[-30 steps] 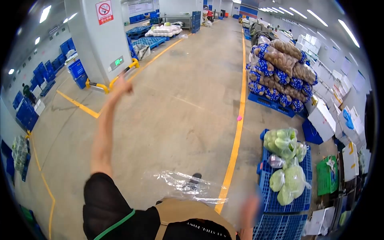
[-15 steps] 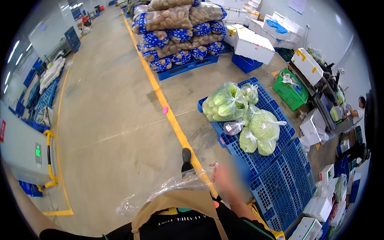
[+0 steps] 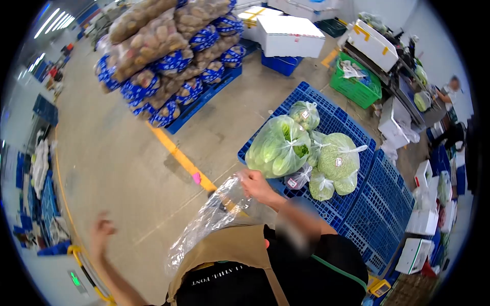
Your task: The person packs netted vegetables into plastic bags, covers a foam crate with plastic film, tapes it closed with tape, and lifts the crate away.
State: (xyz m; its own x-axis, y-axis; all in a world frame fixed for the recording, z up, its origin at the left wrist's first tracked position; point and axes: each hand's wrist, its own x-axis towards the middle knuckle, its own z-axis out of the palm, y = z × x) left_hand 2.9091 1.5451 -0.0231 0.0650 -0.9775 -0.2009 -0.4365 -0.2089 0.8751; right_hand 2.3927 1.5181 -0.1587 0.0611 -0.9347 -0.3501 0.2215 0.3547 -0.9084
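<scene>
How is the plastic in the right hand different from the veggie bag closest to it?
The plastic trails from the right hand, but the veggie bag sits on a blue pallet. The plastic looks long and crumpled, while the veggie bag is fat and rounded. The veggie bag is full of green veggies; the plastic shows none. Both are see-through.

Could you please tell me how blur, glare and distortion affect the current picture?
In the head view, the left hand is blurred, while the right hand looks sharper; part of the right forearm is smeared over; the clear plastic glints; ceiling lights glare white; black, rounded corners suggest a fisheye lens.
</scene>
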